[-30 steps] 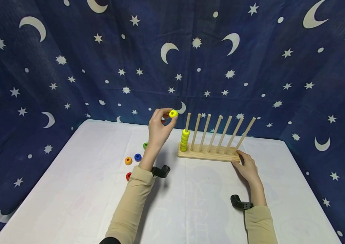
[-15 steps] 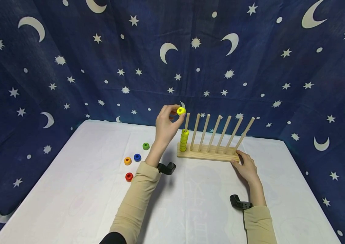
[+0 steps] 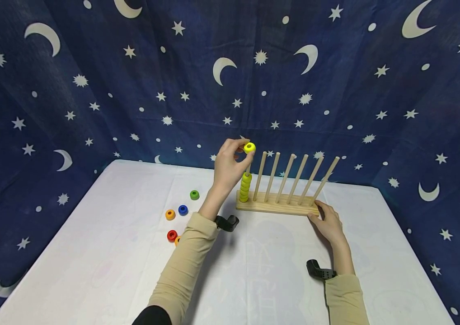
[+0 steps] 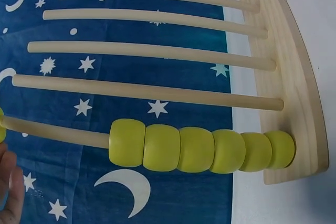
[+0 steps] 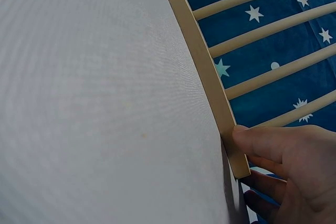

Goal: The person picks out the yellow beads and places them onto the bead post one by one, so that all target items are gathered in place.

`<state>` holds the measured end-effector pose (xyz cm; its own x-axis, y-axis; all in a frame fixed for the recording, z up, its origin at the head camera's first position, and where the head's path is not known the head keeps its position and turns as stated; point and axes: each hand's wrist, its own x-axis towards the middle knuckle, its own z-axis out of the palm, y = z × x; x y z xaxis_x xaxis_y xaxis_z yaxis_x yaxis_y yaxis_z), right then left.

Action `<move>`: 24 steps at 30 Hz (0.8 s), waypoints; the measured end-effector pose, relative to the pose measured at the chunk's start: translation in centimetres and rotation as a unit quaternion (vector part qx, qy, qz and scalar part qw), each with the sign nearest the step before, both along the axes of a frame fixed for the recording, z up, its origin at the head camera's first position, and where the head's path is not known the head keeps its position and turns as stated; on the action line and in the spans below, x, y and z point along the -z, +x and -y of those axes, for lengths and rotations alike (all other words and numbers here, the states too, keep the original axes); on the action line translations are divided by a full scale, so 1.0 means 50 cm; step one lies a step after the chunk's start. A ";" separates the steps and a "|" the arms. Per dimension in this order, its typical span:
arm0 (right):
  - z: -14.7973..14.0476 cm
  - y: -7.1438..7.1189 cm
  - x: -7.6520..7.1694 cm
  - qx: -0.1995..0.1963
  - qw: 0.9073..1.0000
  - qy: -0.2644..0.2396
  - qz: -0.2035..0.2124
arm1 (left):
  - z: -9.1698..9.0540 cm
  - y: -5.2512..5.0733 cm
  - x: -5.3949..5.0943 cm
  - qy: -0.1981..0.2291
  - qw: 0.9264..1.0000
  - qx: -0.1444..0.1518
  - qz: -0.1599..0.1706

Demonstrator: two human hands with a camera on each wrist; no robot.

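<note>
In the head view my left hand pinches a yellow bead at the top of the leftmost peg. The left wrist view shows that bead at the peg's tip, cut off by the frame edge. Lower on the same peg, several yellow beads are stacked down to the base. The peg stand is pale wood with a row of upright pegs; the others carry no beads. My right hand grips the base's right end, thumb on its front edge and fingers around the end.
Loose beads lie on the white table left of my left arm: green, blue, orange and red. A second orange bead is partly hidden by the sleeve. Behind hangs a dark blue star-and-moon cloth.
My left hand has carried the yellow bead rightward from beside the stand to the leftmost peg's tip. The right hand and the stand have stayed in place.
</note>
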<state>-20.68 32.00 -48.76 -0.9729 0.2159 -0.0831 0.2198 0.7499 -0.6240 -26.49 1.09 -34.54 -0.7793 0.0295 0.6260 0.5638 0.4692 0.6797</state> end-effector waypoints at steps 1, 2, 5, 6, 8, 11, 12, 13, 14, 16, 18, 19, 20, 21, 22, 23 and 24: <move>0.000 0.000 0.000 0.000 1.000 0.000 0.000 | -0.001 0.000 0.000 -0.002 1.000 0.001 0.002; 0.000 0.000 0.000 -0.001 1.000 0.000 0.001 | -0.001 0.000 0.001 -0.003 1.000 0.001 0.003; 0.000 0.000 -0.001 -0.003 1.000 0.000 0.003 | -0.003 0.000 0.003 -0.008 1.000 0.002 0.006; 0.000 0.001 -0.001 -0.004 1.000 -0.001 0.003 | -0.003 0.000 0.004 -0.010 1.000 0.002 0.006; -0.001 0.001 -0.002 -0.005 1.000 -0.002 0.004 | -0.004 0.000 0.005 -0.014 1.000 0.001 0.009; -0.001 0.001 -0.003 -0.006 1.000 -0.003 0.005 | -0.005 -0.001 0.008 -0.018 1.000 0.001 0.013; -0.001 0.002 -0.003 -0.006 1.000 -0.003 0.005 | -0.005 -0.001 0.008 -0.020 1.000 0.001 0.015; -0.001 0.002 -0.003 -0.006 1.000 -0.003 0.006 | -0.006 -0.002 0.009 -0.021 1.000 0.001 0.017; -0.001 0.002 -0.003 -0.006 1.000 -0.003 0.006 | -0.006 -0.002 0.010 -0.023 1.000 0.000 0.018; -0.001 0.002 -0.003 -0.006 1.000 -0.003 0.006 | -0.006 -0.003 0.012 -0.025 1.000 0.000 0.019; -0.001 0.002 -0.002 -0.006 1.000 -0.002 0.006 | -0.006 -0.002 0.013 -0.026 0.999 0.000 0.020; -0.001 0.002 -0.002 -0.006 1.000 -0.001 0.005 | -0.006 -0.002 0.014 -0.027 0.999 0.000 0.020; -0.001 0.002 -0.002 -0.006 1.000 -0.001 0.005 | -0.006 -0.002 0.015 -0.027 0.999 0.000 0.020; -0.001 0.002 -0.003 -0.006 1.000 -0.001 0.005 | -0.006 -0.002 0.017 -0.027 0.999 0.000 0.021; -0.001 0.002 -0.003 -0.006 1.000 -0.001 0.005 | -0.005 -0.001 0.018 -0.028 0.999 0.000 0.022; -0.001 0.002 -0.003 -0.006 1.000 0.000 0.005 | -0.005 -0.001 0.020 -0.029 0.999 0.000 0.023; -0.001 0.002 -0.004 -0.006 1.000 0.000 0.005 | -0.005 -0.001 0.022 -0.030 0.999 -0.001 0.025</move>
<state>-20.59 32.03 -48.57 -0.9746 0.2039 -0.0930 0.2168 0.7524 -0.6220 -26.56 1.33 -35.65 -0.8092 0.0649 0.5839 0.5297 0.5104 0.6774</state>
